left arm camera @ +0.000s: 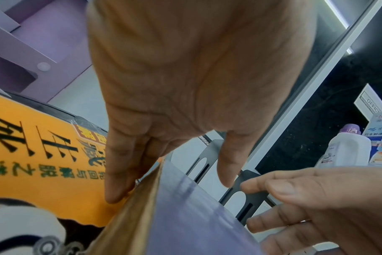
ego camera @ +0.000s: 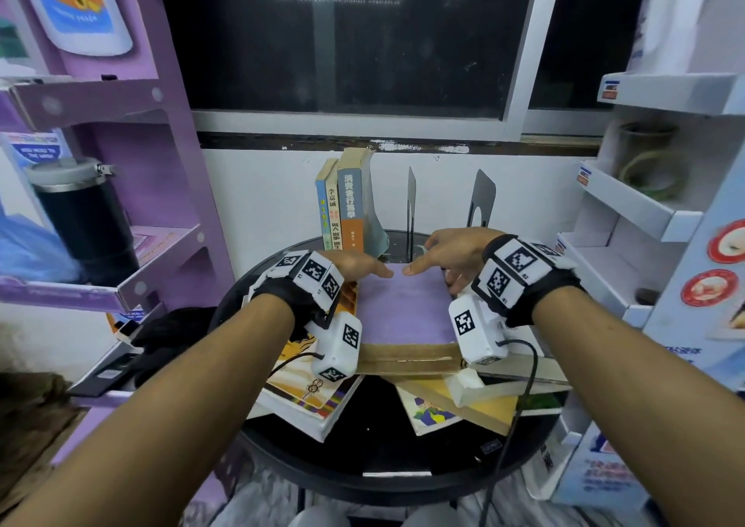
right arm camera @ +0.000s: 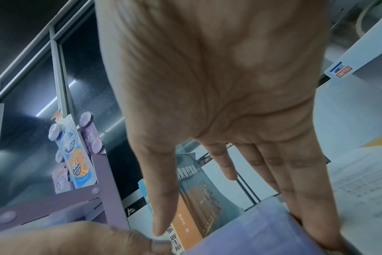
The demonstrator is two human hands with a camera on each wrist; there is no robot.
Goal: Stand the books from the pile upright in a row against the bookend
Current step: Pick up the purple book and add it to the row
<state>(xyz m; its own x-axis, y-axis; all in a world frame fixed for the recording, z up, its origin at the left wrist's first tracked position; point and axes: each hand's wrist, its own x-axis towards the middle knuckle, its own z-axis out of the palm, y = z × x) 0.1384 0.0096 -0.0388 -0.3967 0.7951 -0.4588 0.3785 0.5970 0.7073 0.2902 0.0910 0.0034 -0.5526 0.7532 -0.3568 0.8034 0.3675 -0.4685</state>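
Note:
A purple-covered book [ego camera: 403, 309] lies flat on top of the pile on the round black table [ego camera: 383, 470]. My left hand [ego camera: 363, 268] is at its left side: straight fingers [left arm camera: 116, 189] lie against the page edge, and the thumb reaches over the cover [left arm camera: 185, 215]. My right hand [ego camera: 435, 268] mirrors it, fingers [right arm camera: 312, 215] straight down the right edge and thumb over the cover [right arm camera: 262, 238]. Three books [ego camera: 342, 208] stand upright at the back. Right of them stand one black metal bookend [ego camera: 410, 204] and a second [ego camera: 482, 200].
Under the purple book lie an orange-covered book [ego camera: 298, 349] and several others, fanned out over the table. A purple shelf unit [ego camera: 121, 123] with a black tumbler [ego camera: 84, 220] stands at the left. White shelves [ego camera: 645, 212] stand at the right, a wall and dark window behind.

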